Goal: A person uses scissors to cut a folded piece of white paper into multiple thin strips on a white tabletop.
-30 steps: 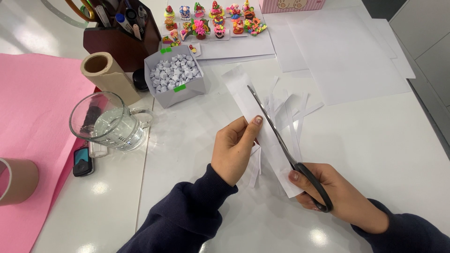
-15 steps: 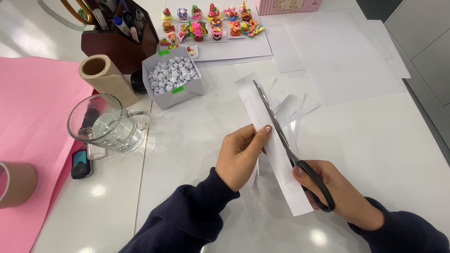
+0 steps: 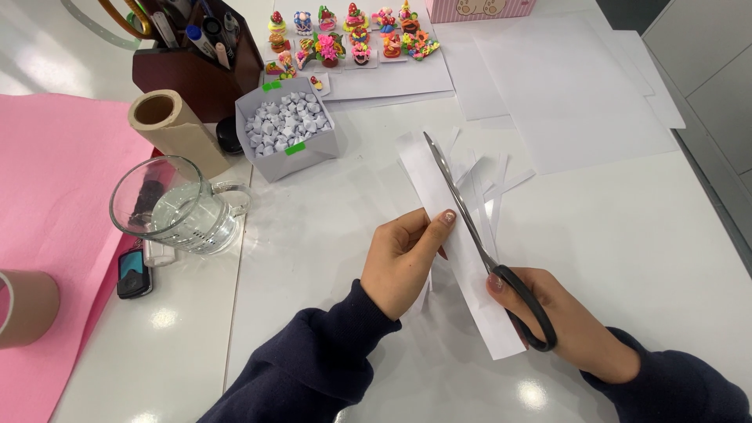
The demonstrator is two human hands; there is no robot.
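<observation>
White worktable under bright overhead light

The glossy white table (image 3: 627,258) mirrors ceiling lights in front of the hands; beyond the right hand's side, pale grey floor tiles (image 3: 717,78) show past the table's edge.

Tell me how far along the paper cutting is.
Done: several thin strips already lie cut on the table. In hand: the left hand pinches the white sheet while the right hand runs the scissors lengthwise up it. Left: the blades appear closed along the paper, so whether this cut is finished is unclear.
</observation>
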